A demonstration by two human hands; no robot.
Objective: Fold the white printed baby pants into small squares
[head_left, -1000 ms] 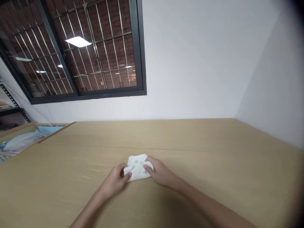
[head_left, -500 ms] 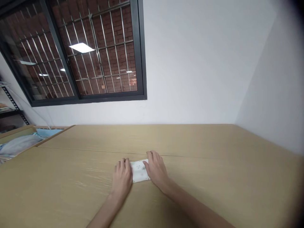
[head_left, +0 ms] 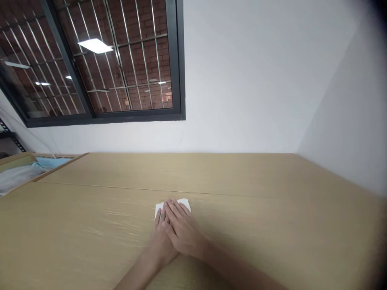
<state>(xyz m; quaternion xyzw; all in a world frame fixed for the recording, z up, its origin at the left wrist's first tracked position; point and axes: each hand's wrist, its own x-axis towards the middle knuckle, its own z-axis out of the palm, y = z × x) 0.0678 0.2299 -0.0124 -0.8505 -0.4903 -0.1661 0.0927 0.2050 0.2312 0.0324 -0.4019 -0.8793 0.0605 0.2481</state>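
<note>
A small white piece of folded cloth (head_left: pixel 184 202) lies flat on the tan tabletop (head_left: pixel 256 229). My left hand (head_left: pixel 162 233) rests on its left part with fingers stretched forward. Over it lies my right hand (head_left: pixel 183 229), flat and partly overlapping the left, its fingertips reaching the far part of the cloth. Both hands hide most of the cloth; only its far corners show. Neither hand is closed round anything.
A seam runs across the tabletop beyond my hands. At the far left is a wooden bin (head_left: pixel 48 174) with whitish and blue fabric in it. Behind stand a white wall (head_left: pixel 242 80) and a barred window (head_left: pixel 121 60).
My hands came from the two sides of the cloth to lie together on it, the right over the left. The cloth's printed face is now mostly covered. The view tilted down slightly.
</note>
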